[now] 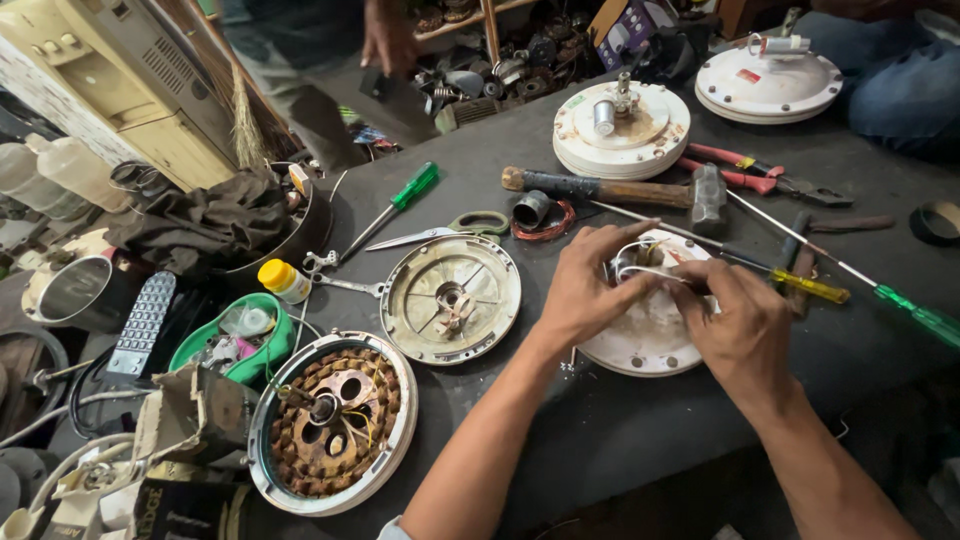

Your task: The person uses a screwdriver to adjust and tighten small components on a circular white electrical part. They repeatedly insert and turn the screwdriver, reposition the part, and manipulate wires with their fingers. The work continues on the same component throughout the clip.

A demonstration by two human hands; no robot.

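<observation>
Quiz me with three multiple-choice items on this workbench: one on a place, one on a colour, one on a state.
1. Where does the hammer lie?
A. beyond the hands
B. on the floor
C. inside the green bowl

2. What colour is the cap of the small bottle?
A. red
B. yellow
C. black

3. What are both hands doing?
A. resting idle
B. holding scissors
C. handling white wires

A: it lies past the left hand and right hand.
B: its cap is yellow.
C: fingers pinch white wires on the round white housing.
</observation>
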